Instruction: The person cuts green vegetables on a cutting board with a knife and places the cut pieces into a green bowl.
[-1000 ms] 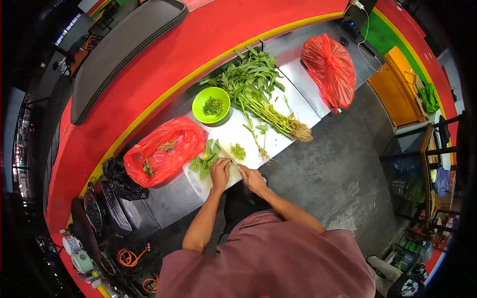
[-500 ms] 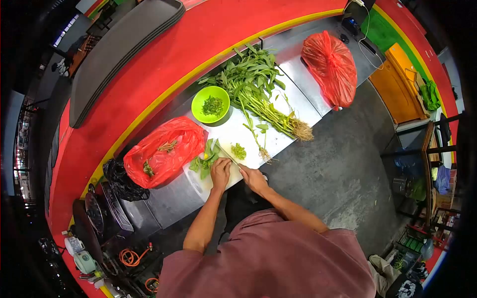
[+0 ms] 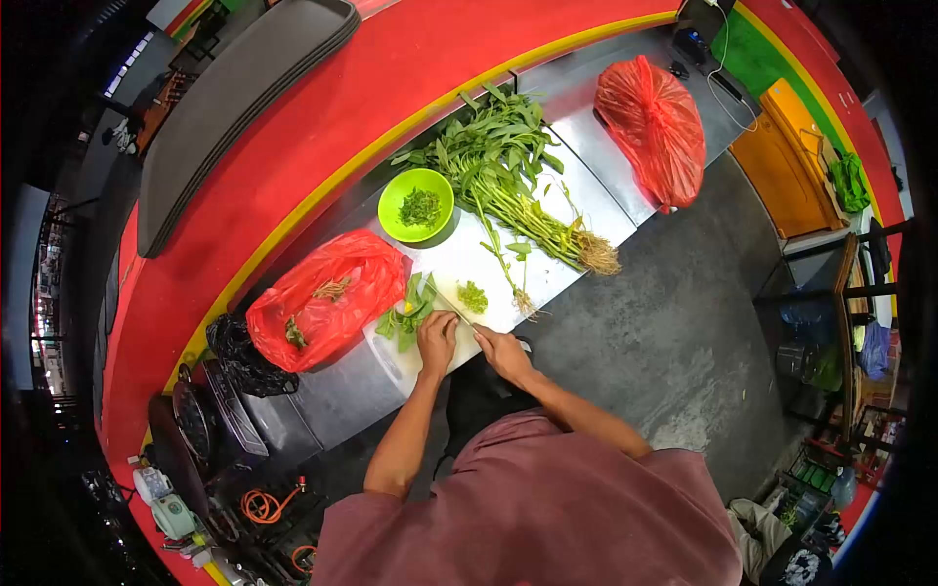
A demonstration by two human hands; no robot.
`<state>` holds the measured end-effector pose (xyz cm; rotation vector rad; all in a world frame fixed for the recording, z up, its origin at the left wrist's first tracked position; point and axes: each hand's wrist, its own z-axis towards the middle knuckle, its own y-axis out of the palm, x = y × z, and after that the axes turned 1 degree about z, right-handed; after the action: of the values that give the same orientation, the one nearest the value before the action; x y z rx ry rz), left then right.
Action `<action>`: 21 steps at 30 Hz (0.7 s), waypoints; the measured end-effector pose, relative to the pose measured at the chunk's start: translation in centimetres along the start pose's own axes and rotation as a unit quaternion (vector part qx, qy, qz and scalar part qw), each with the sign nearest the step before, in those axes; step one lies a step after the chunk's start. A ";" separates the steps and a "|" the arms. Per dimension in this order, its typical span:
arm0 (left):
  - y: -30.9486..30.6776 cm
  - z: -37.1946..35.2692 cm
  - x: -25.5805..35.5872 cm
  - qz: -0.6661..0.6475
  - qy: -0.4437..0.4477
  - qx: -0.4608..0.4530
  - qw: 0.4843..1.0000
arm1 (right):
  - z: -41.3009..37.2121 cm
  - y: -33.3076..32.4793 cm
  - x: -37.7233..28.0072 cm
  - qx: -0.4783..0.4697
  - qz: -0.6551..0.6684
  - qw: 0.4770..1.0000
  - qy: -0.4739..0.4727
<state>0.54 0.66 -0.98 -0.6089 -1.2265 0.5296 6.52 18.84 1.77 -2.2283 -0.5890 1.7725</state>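
My right hand (image 3: 503,354) is closed around the handle of a knife (image 3: 452,306), whose blade slants away to the upper left over a white cutting board (image 3: 389,359). Beside the blade, my left hand (image 3: 437,342) has its fingers curled down on leafy green stems (image 3: 414,309); the leaves stick out to its left, and the fingertips are partly hidden. A small heap of chopped greens (image 3: 472,297) lies on the board beyond the knife. Behind it stands a lime-green bowl (image 3: 389,207) with chopped greens inside.
A large bunch of rooted leafy greens (image 3: 508,186) lies across the counter. An open red plastic bag (image 3: 366,269) with scraps sits at left, beside a black bag (image 3: 239,356). At far right rests a tied red bag (image 3: 653,132). A red wall (image 3: 430,59) borders the counter.
The view has shifted very slightly. Both hands, the knife and the greens keep nearly the same places on the board.
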 end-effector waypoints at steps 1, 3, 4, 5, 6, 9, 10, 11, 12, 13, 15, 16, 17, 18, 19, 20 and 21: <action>-0.1 -0.1 -0.1 0.000 0.000 -0.001 1.000 | 0.1 0.3 0.2 0.000 0.001 1.000 0.001; -0.1 0.0 0.1 -0.009 -0.010 -0.003 1.000 | 0.7 0.6 0.3 0.010 -0.017 1.000 -0.017; -0.1 0.0 0.2 -0.010 -0.009 -0.005 1.000 | 0.9 0.7 0.3 0.012 -0.017 1.000 -0.016; -0.1 0.0 0.4 0.002 -0.005 -0.002 1.000 | 1.2 0.7 0.2 0.011 -0.024 1.000 -0.016; -0.2 0.0 0.5 0.015 -0.001 0.002 1.000 | 1.4 0.7 -0.1 0.009 -0.029 0.999 -0.017; -0.4 0.2 0.5 -0.011 -0.004 -0.006 1.000 | 1.8 0.2 -0.6 -0.020 -0.002 1.000 0.024; -0.4 0.2 0.5 -0.010 -0.004 -0.006 1.000 | 1.7 0.2 -0.7 -0.020 -0.001 1.000 0.023; -0.4 0.1 0.4 -0.011 -0.008 -0.003 1.000 | 1.4 0.1 -0.7 -0.017 0.011 1.000 0.016; -0.4 0.1 0.5 -0.014 -0.013 -0.001 1.000 | 1.1 0.0 -0.6 -0.014 0.022 1.000 0.010; -0.4 0.1 0.6 -0.014 -0.013 0.000 1.000 | 0.8 -0.1 -0.5 -0.014 0.021 1.000 0.010; -0.4 0.1 0.6 -0.020 -0.003 0.004 1.000 | 0.3 -0.2 -0.4 -0.012 0.027 0.999 0.020; -0.3 0.1 0.3 -0.017 0.007 0.003 1.000 | 0.4 -0.1 -0.4 -0.013 0.027 0.999 0.020; -0.3 0.0 0.1 -0.017 0.007 0.004 1.000 | 0.5 0.0 -0.4 -0.009 0.001 1.000 0.013; -0.4 -0.1 0.1 -0.014 0.017 0.000 1.000 | 0.5 0.4 0.0 -0.004 -0.023 1.000 0.008; -0.5 -0.2 0.1 -0.013 0.028 -0.005 1.000 | 0.7 0.7 0.4 -0.002 -0.023 1.000 0.009; -0.6 -0.2 0.1 -0.002 0.061 0.006 0.998 | 1.0 1.1 0.7 0.006 -0.028 1.000 -0.007; -0.6 -0.3 0.1 -0.003 0.062 0.005 0.998 | 1.2 1.1 0.4 0.015 -0.032 0.999 -0.024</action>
<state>0.90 0.26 -0.54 -0.6213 -1.1067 0.4858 5.62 17.92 0.67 -2.1295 -0.6318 1.7962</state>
